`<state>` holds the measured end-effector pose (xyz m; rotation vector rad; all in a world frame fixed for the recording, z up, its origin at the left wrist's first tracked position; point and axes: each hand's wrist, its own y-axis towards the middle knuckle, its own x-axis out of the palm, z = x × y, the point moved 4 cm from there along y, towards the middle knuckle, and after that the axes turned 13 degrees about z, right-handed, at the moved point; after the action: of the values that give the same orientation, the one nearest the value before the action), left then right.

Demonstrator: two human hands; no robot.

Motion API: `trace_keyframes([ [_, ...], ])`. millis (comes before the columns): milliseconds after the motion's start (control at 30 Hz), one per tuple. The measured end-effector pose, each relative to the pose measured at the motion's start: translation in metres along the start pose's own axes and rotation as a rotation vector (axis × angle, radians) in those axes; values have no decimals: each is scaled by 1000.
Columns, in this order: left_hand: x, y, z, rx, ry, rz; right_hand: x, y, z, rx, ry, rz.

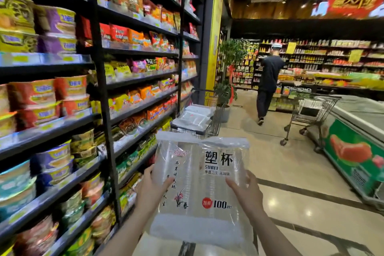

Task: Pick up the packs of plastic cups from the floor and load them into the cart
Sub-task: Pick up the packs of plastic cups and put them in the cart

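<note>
I hold a clear pack of plastic cups with black print and a red "100 pcs" mark, upright in front of me. My left hand grips its left edge, thumb on the front. My right hand grips its right edge the same way. Straight ahead, beyond the pack, stands a wire cart beside the shelves, with several similar clear packs stacked in it.
Tall shelves of noodle cups and snack bags line the left. A chest freezer runs along the right. A second wire cart stands by it. A person in dark clothes walks away ahead, near a potted plant.
</note>
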<state>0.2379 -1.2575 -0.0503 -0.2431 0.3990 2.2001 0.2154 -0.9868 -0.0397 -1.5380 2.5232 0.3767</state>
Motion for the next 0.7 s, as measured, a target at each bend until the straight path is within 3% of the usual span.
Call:
trace_keyframes([
  [400, 195, 279, -16, 69, 120, 54, 185, 293, 13, 67, -16, 0],
  [700, 327, 521, 19, 129, 74, 62, 330, 536, -22, 47, -72, -9],
])
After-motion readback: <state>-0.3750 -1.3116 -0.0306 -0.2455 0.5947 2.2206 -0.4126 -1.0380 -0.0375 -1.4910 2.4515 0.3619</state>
